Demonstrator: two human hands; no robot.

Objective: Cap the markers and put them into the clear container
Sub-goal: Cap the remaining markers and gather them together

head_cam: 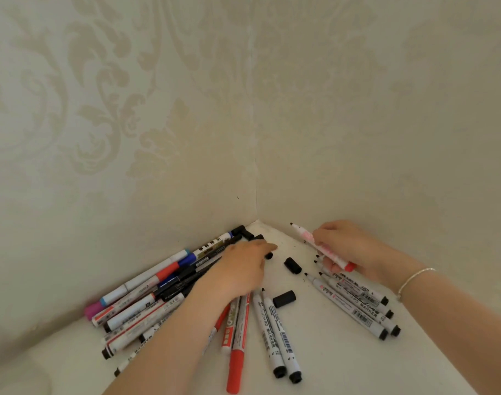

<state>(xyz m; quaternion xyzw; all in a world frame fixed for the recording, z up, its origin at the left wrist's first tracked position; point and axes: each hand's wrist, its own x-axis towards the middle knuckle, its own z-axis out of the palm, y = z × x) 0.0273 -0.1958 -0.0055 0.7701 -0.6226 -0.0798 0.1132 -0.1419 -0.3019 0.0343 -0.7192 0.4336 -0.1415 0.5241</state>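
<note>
My right hand (349, 246) grips an uncapped white marker (304, 234) with a red end, its black tip pointing up and left toward the corner. My left hand (240, 269) reaches across a pile of capped markers (146, 295), fingers stretched out, fingertips at a small black cap (269, 255). Two loose black caps (292, 266) (284, 298) lie between my hands. Several uncapped black markers (352, 306) lie under my right hand, and two more (275, 332) lie in the middle. The clear container is not in view.
The white surface (343, 360) ends in a corner between two patterned walls (255, 181). More black caps (239, 230) sit right in the corner. A capped red marker (238, 352) lies near the front, beside my left forearm.
</note>
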